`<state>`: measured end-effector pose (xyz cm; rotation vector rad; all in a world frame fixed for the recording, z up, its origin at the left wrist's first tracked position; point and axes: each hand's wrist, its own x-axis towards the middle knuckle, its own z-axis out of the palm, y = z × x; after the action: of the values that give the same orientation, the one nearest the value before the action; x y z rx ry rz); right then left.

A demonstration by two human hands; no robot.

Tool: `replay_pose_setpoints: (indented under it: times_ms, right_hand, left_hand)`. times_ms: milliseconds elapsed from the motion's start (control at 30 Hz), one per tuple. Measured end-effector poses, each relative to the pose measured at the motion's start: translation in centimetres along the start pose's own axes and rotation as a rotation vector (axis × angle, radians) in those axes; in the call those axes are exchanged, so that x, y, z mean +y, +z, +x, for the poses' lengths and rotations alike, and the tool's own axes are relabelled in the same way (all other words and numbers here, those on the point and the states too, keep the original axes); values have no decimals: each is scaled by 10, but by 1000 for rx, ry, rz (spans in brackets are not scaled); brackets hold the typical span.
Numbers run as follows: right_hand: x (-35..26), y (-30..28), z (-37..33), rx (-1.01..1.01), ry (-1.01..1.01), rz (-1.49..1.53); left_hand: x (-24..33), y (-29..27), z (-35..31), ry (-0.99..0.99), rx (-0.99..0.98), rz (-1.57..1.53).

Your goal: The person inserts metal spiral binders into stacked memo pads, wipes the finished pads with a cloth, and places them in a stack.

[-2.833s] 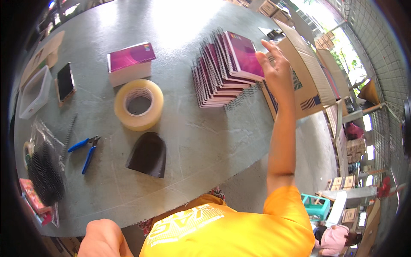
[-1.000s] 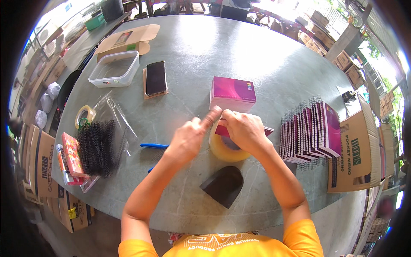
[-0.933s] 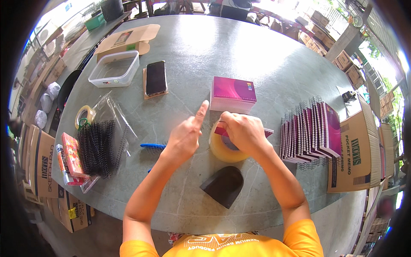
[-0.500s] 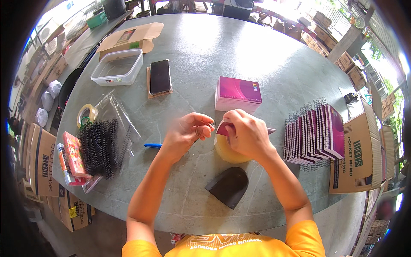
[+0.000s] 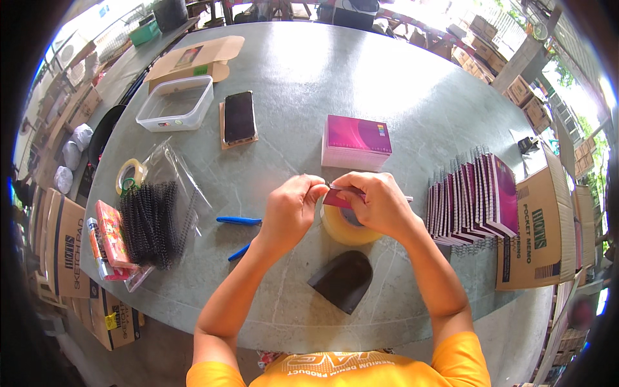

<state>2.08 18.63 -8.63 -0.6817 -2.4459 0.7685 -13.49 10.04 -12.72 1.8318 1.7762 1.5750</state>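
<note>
My right hand [image 5: 380, 203] is closed on a small maroon-covered memo pad [image 5: 334, 197], tilted above a roll of clear tape [image 5: 351, 229]. At the pad's left edge, my left hand [image 5: 290, 209] pinches with thumb and forefinger. The dark spiral binding coil seen there a moment earlier is now almost wholly hidden by the fingers. A blue-handled tool [image 5: 238, 220], its head covered by my left hand and wrist, lies on the table. Nearer me is a dark block with one rounded end [image 5: 345, 282]. Beyond my hands stands a stack of maroon-covered pads [image 5: 356, 138].
Spiral-bound memo pads [image 5: 474, 200] stand in a row at right, beside an open carton [image 5: 538, 226]. At left are black binding coils [image 5: 151, 219] on a plastic bag, a tape roll [image 5: 131, 174] and a red packet [image 5: 115, 233]. Farther lie a phone [image 5: 240, 116] and a clear tub [image 5: 177, 106].
My left hand has moved right and turned, bringing its fingertips against the pad's edge. More of the blue-handled tool shows now. The right hand has shifted slightly, still holding the pad.
</note>
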Motion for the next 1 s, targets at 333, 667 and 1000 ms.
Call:
replay_pose_setpoints:
  times_ms: [333, 667, 1000]
  right_hand:
    - [4, 18, -5, 248, -150, -229]
    - [0, 14, -6, 216, 29, -121]
    - [64, -23, -50, 133, 391, 839]
  left_hand:
    - [10, -28, 18, 37, -262, 159]
    - [37, -9, 2, 325, -26, 402]
    - [55, -22, -13, 178, -101, 225]
